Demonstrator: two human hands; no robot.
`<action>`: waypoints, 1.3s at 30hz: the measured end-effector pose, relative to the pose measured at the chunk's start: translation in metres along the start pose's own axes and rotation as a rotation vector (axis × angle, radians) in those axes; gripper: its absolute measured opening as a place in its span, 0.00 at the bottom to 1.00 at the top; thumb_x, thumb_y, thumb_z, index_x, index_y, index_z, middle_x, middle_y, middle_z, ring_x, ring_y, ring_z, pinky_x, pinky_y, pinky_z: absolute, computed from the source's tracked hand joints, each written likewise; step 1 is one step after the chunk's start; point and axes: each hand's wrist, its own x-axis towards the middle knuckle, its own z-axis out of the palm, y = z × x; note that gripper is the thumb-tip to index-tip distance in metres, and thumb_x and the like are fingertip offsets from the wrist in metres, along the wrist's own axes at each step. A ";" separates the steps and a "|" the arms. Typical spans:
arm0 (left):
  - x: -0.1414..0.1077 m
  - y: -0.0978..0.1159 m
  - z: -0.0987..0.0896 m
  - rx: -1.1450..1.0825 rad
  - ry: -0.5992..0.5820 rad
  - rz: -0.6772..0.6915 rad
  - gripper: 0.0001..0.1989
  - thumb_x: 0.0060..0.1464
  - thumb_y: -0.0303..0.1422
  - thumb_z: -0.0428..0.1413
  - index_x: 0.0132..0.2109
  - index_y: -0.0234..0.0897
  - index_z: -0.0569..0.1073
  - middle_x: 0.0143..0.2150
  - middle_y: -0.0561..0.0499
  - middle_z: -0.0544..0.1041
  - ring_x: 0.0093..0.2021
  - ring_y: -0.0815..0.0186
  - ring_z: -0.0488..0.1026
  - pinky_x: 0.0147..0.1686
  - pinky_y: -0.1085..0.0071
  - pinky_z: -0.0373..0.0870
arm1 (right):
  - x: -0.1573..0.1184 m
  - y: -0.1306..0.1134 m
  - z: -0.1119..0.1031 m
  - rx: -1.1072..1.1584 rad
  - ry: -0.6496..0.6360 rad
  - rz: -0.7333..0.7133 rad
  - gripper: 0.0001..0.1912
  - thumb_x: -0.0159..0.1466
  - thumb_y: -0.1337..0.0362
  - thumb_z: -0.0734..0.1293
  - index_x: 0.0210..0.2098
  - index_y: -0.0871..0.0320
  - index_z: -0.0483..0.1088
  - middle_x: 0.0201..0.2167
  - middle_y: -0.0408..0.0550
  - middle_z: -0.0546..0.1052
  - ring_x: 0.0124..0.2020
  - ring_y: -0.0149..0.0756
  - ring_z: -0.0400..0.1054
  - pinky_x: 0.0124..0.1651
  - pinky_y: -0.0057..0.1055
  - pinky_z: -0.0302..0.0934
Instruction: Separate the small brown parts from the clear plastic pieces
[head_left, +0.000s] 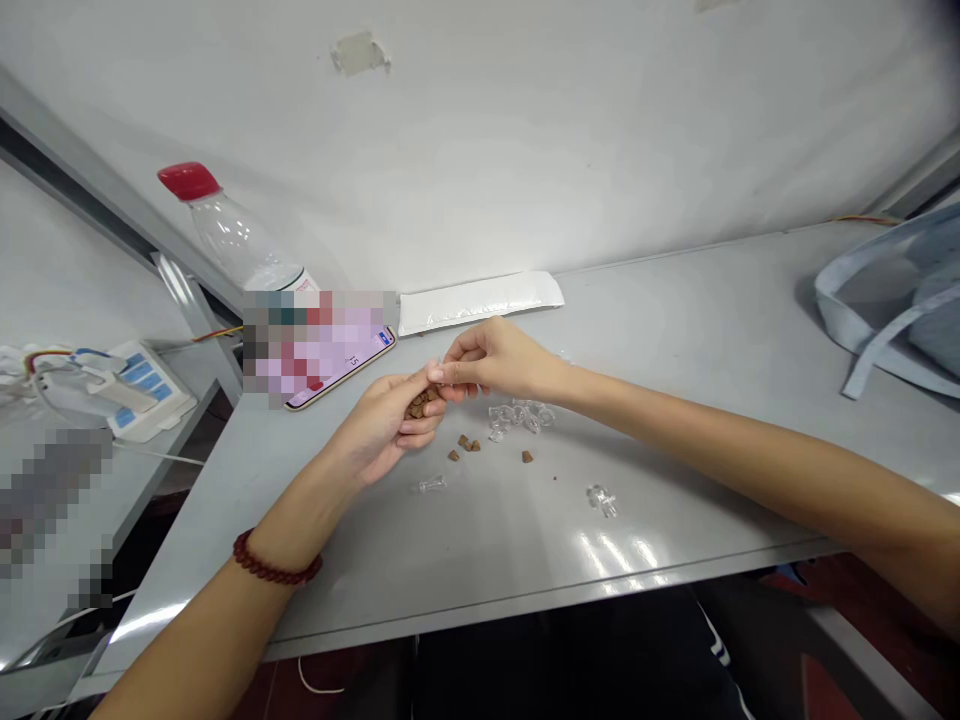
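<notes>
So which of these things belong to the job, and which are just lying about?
In use: left hand, holding small brown pieces; right hand; clear plastic parts.
Lying about: red-capped clear plastic bottle; smartphone; white padded envelope; pale blue fabric bag.

L hand (382, 425) cupped, R hand (495, 360) prob. pinching.

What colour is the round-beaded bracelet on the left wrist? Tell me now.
The round-beaded bracelet is dark red, best seen in the head view.
</notes>
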 end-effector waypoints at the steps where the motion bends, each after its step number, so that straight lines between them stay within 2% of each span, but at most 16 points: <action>1: 0.000 0.000 -0.001 -0.012 -0.012 -0.013 0.16 0.58 0.38 0.55 0.29 0.29 0.73 0.21 0.58 0.58 0.15 0.83 0.46 0.12 0.85 0.45 | 0.000 -0.001 0.001 -0.011 0.001 -0.025 0.13 0.57 0.58 0.70 0.25 0.64 0.72 0.21 0.46 0.75 0.22 0.26 0.65 0.27 0.26 0.59; 5: 0.002 0.001 -0.004 -0.074 -0.028 -0.039 0.15 0.58 0.36 0.55 0.26 0.30 0.69 0.20 0.59 0.56 0.15 0.82 0.45 0.12 0.84 0.43 | 0.000 -0.002 0.001 -0.109 0.078 -0.067 0.11 0.57 0.60 0.70 0.28 0.64 0.72 0.21 0.45 0.74 0.22 0.25 0.63 0.25 0.26 0.55; 7: 0.001 0.001 -0.003 -0.064 0.006 0.002 0.16 0.56 0.36 0.57 0.24 0.31 0.68 0.19 0.59 0.56 0.15 0.81 0.45 0.12 0.83 0.42 | 0.001 -0.002 -0.001 -0.077 0.057 -0.065 0.10 0.57 0.61 0.70 0.29 0.64 0.73 0.22 0.45 0.74 0.23 0.26 0.63 0.25 0.26 0.55; 11: -0.004 -0.001 0.005 0.076 0.169 0.289 0.17 0.53 0.36 0.59 0.22 0.31 0.68 0.17 0.59 0.56 0.15 0.80 0.48 0.13 0.81 0.45 | 0.003 0.001 -0.006 0.154 -0.027 -0.077 0.10 0.55 0.62 0.71 0.28 0.64 0.73 0.25 0.47 0.74 0.26 0.28 0.65 0.29 0.27 0.61; 13: -0.006 -0.001 0.008 0.133 0.242 0.402 0.15 0.52 0.33 0.59 0.21 0.32 0.69 0.16 0.58 0.56 0.16 0.79 0.50 0.14 0.80 0.47 | 0.004 0.004 -0.009 0.207 0.003 -0.079 0.10 0.56 0.61 0.71 0.26 0.64 0.72 0.24 0.45 0.73 0.25 0.26 0.63 0.28 0.27 0.60; 14: -0.006 -0.001 0.009 0.137 0.265 0.415 0.14 0.52 0.32 0.58 0.21 0.32 0.69 0.16 0.58 0.57 0.16 0.79 0.50 0.14 0.80 0.47 | 0.004 0.005 -0.010 0.202 0.028 -0.073 0.11 0.56 0.61 0.71 0.25 0.64 0.72 0.24 0.45 0.72 0.24 0.26 0.63 0.28 0.27 0.60; 16: -0.005 0.000 0.008 0.089 0.282 0.354 0.14 0.52 0.30 0.55 0.20 0.33 0.67 0.16 0.58 0.57 0.15 0.79 0.49 0.13 0.80 0.46 | 0.004 0.007 -0.011 0.140 0.075 -0.054 0.11 0.56 0.60 0.70 0.24 0.63 0.71 0.23 0.45 0.72 0.22 0.25 0.61 0.26 0.27 0.58; 19: 0.000 0.002 0.002 -0.081 0.239 0.132 0.10 0.48 0.27 0.52 0.20 0.33 0.65 0.18 0.57 0.58 0.14 0.80 0.47 0.12 0.81 0.44 | 0.003 0.007 -0.009 0.009 0.113 -0.034 0.12 0.57 0.60 0.69 0.24 0.63 0.70 0.22 0.45 0.72 0.21 0.24 0.59 0.24 0.26 0.54; 22: 0.007 -0.002 -0.001 -0.145 0.205 0.007 0.06 0.45 0.26 0.51 0.23 0.32 0.66 0.20 0.56 0.61 0.15 0.79 0.52 0.13 0.80 0.49 | 0.002 0.004 -0.005 -0.050 0.124 -0.044 0.12 0.59 0.61 0.68 0.24 0.62 0.69 0.21 0.44 0.71 0.20 0.23 0.57 0.22 0.26 0.50; 24: 0.010 -0.008 0.002 -0.036 0.231 0.042 0.07 0.47 0.28 0.52 0.23 0.33 0.66 0.21 0.54 0.63 0.18 0.76 0.58 0.16 0.79 0.56 | 0.000 0.001 -0.004 -0.051 0.136 -0.055 0.11 0.59 0.61 0.67 0.25 0.62 0.70 0.22 0.43 0.71 0.20 0.23 0.57 0.23 0.26 0.50; 27: 0.011 -0.021 0.009 0.353 0.270 0.208 0.11 0.52 0.33 0.53 0.25 0.34 0.66 0.20 0.56 0.64 0.20 0.73 0.61 0.21 0.76 0.61 | -0.001 -0.003 -0.003 -0.052 0.150 -0.078 0.11 0.60 0.61 0.67 0.25 0.62 0.70 0.22 0.43 0.71 0.21 0.24 0.58 0.24 0.26 0.52; 29: 0.011 -0.029 0.014 0.638 0.245 0.319 0.11 0.54 0.36 0.54 0.27 0.36 0.67 0.20 0.57 0.64 0.20 0.72 0.62 0.21 0.75 0.61 | -0.002 -0.006 -0.004 -0.055 0.159 -0.082 0.11 0.60 0.61 0.67 0.25 0.62 0.70 0.22 0.43 0.71 0.22 0.24 0.59 0.26 0.26 0.53; 31: 0.010 -0.035 0.016 0.846 0.172 0.414 0.10 0.55 0.36 0.54 0.29 0.36 0.68 0.24 0.56 0.66 0.22 0.71 0.65 0.23 0.74 0.62 | -0.002 -0.007 -0.005 -0.056 0.163 -0.083 0.12 0.60 0.60 0.67 0.25 0.62 0.69 0.22 0.43 0.71 0.22 0.24 0.59 0.26 0.26 0.53; 34: 0.010 -0.040 0.016 1.040 0.081 0.569 0.10 0.58 0.34 0.52 0.28 0.36 0.67 0.28 0.54 0.69 0.25 0.70 0.67 0.28 0.72 0.64 | -0.002 -0.008 -0.005 -0.065 0.161 -0.096 0.13 0.60 0.59 0.66 0.25 0.62 0.69 0.22 0.43 0.71 0.22 0.24 0.59 0.27 0.26 0.53; 39: 0.013 -0.044 0.014 1.208 0.080 0.754 0.09 0.59 0.31 0.50 0.30 0.36 0.67 0.29 0.51 0.69 0.28 0.68 0.65 0.30 0.71 0.62 | -0.001 -0.006 -0.004 -0.163 0.163 -0.114 0.11 0.60 0.61 0.66 0.26 0.62 0.70 0.22 0.43 0.71 0.23 0.25 0.60 0.28 0.27 0.54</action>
